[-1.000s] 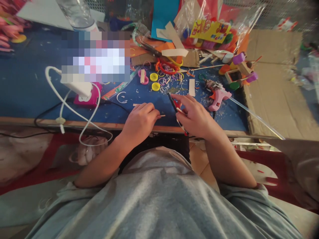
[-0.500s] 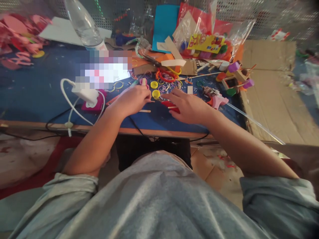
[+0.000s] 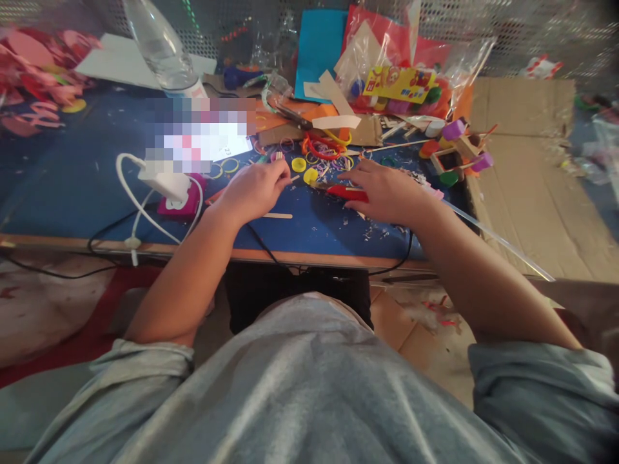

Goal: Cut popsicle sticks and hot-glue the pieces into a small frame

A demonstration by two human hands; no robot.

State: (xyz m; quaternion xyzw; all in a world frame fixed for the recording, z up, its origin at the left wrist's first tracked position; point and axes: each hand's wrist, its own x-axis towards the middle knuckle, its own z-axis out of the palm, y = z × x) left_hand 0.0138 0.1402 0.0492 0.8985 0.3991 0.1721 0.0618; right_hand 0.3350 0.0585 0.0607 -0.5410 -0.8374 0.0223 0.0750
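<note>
Pinched in the fingertips of my left hand (image 3: 258,188) is a small wooden stick (image 3: 294,179), with only its tip showing. My right hand (image 3: 382,190) is around a red-handled tool (image 3: 344,193), the index finger stretched out above it and the thumb below. The tool's narrow greyish end points left at a tilted yellow cap (image 3: 310,176); whether they touch I cannot tell. Another yellow cap (image 3: 298,165) lies just behind. Below my left hand is a flat wooden craft stick (image 3: 278,216). Part of the red tool is hidden by my right hand.
A lit phone (image 3: 232,138), a charger (image 3: 167,180) and a clear bottle (image 3: 167,51) stand at the left. Scissors (image 3: 290,115), loose rings and paper strips crowd the back. A clear glue stick (image 3: 498,240) juts out at right, beside cardboard (image 3: 532,193).
My right hand has moved right and slightly away from me, the red-handled tool with it. The nearer yellow cap has shifted right and tilted. My left hand has barely moved.
</note>
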